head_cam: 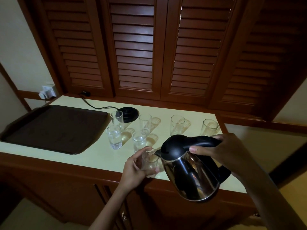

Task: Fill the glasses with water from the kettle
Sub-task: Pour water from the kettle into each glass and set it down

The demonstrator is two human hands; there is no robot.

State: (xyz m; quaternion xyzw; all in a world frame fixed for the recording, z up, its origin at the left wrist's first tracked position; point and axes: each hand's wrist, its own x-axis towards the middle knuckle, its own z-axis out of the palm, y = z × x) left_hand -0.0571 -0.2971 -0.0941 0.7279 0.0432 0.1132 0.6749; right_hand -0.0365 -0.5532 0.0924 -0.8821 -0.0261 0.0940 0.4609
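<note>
My left fingers [153, 170] wrap glass [149, 161] | right fingers [195, 149] clench kettle [191, 171] handle | spout touching rim | risk: overtilt floods desk [93, 156], glass slips.

- Kettle [191, 178], lower centre: mirror-polished metal body, matt black plastic lid and handle.
- Glasses [114, 136], mid-frame: clear, smooth glass.
- Countertop [93, 156]: pale, smooth, faintly glossy.
- Tray [54, 128], left: dark, matt.
- Louvred doors [132, 47], top: varnished reddish wood.

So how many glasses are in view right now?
7. Back row: one by the kettle base, then three rightward. Two nearer. One in the left hand. The kettle could hide more.
</note>
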